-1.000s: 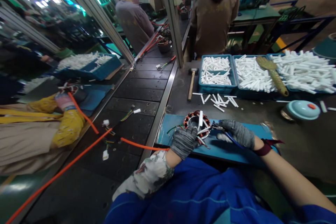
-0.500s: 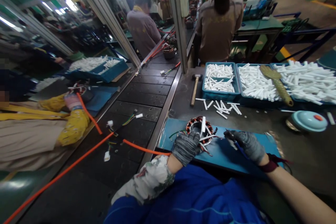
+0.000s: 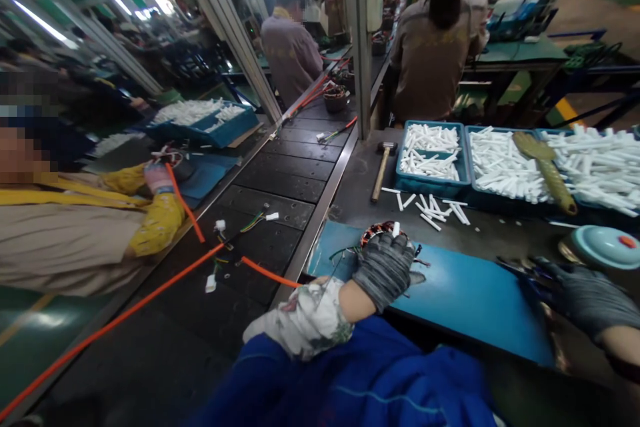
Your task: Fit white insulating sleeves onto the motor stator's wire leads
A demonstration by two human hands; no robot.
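In the head view, the left hand (image 3: 385, 267), in a grey knit glove, lies curled over a motor stator (image 3: 376, 233) and covers most of it; only the far rim with its copper windings shows beyond the knuckles. A white sleeve piece (image 3: 396, 229) sticks up just behind the fingers, and thin wires (image 3: 340, 253) trail from the stator toward the left edge of the blue mat (image 3: 465, 293). The stator sits at the mat's far left corner, and the mat lies along the near edge of the dark surface (image 3: 505, 233).

The right hand (image 3: 585, 293), also gloved in grey, is well apart from the stator, just past the mat's right edge. Its fingers are closed around a dark, slim tool (image 3: 520, 268) whose tip points back toward the mat.

Loose white sleeves (image 3: 433, 207) lie scattered on the surface beyond the mat. Behind them stand blue bins (image 3: 430, 183) heaped with more white sleeves, a hammer (image 3: 383, 163) lying just left of the nearest bin and a brush (image 3: 547, 170) laid across the middle one. A light blue lid (image 3: 605, 247) rests near the right edge.

Left of the surface runs a black conveyor (image 3: 280, 180) crossed by an orange cable (image 3: 165, 287). A person in yellow sleeves (image 3: 155, 220) leans in from the far side, and 2 more people (image 3: 435, 60) stand farther up the line.
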